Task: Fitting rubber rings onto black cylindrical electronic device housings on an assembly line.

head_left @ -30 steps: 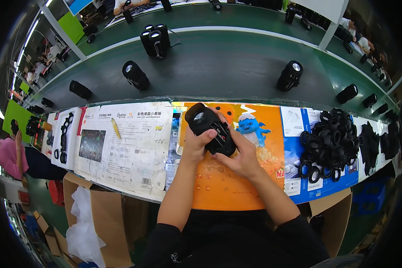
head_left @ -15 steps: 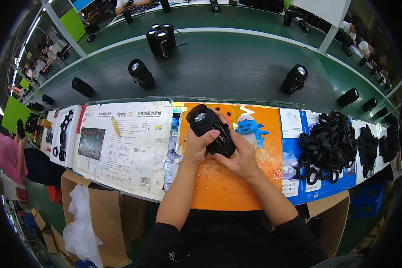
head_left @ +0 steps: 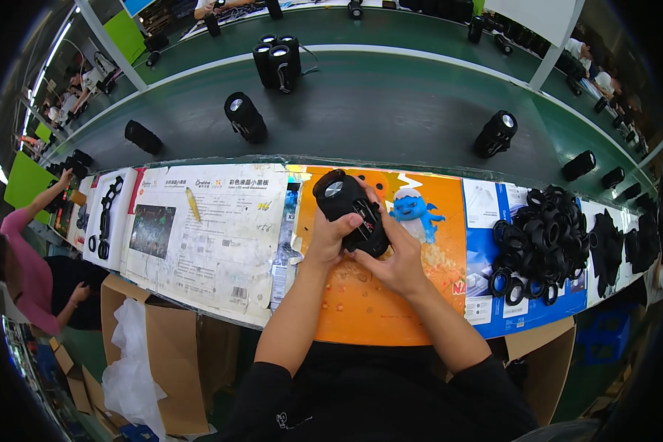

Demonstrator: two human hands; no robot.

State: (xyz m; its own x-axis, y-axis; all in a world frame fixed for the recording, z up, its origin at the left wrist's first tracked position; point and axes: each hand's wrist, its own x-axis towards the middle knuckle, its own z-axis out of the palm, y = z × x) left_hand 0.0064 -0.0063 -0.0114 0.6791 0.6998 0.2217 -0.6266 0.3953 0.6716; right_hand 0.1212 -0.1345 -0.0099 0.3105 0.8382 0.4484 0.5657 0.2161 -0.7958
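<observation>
Over the orange board I hold a black cylindrical speaker, tilted, with its round silver-centred end facing up and left. My left hand is closed around its near left side, thumb on the body. Around its right side and lower end is my right hand, with part of its fingers hidden behind the speaker. A darker recessed panel shows on the speaker's side between my hands. Just right of it lies a blue cartoon figure.
Black rings are heaped on the blue board at right, beside black strap-like parts. Several speakers stand on the dark conveyor belt beyond. A yellow pen lies on the white board. Left stands an open carton; a person in pink is nearby.
The speakers on the belt have shifted right. The person in pink has stretched an arm toward the belt. My hands keep their grip, the speaker turned slightly.
</observation>
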